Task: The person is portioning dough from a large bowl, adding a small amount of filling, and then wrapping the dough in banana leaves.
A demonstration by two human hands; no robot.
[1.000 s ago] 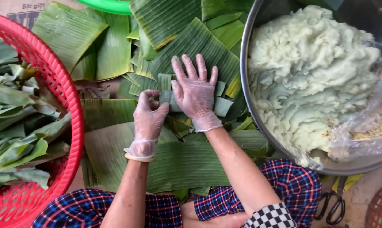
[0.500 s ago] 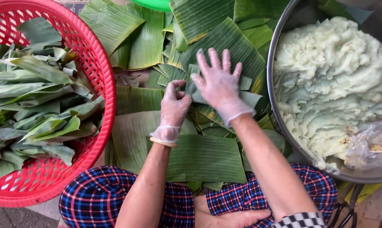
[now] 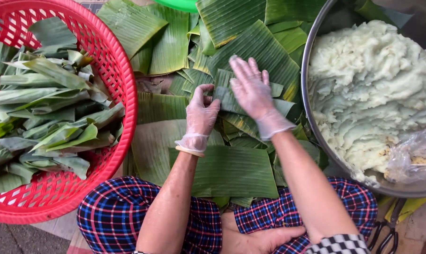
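Banana leaf strips (image 3: 232, 101) lie in a loose heap in the middle of the floor, on top of wider leaf pieces (image 3: 232, 171) spread out in front of the seated person's knees. Both hands wear thin clear gloves. The left hand (image 3: 201, 117) has its fingers curled, pinching the edge of one strip. The right hand (image 3: 253, 91) lies flat on the heap just beside it, fingers spread open and gripping nothing. Toward the left edge of the floor stands a red plastic basket (image 3: 121, 80) filled with folded leaf parcels (image 3: 53, 108). At the right edge sits a large metal basin (image 3: 312, 117) holding pale green dough (image 3: 373, 89), with black scissors (image 3: 387, 230) lying near its lower rim.
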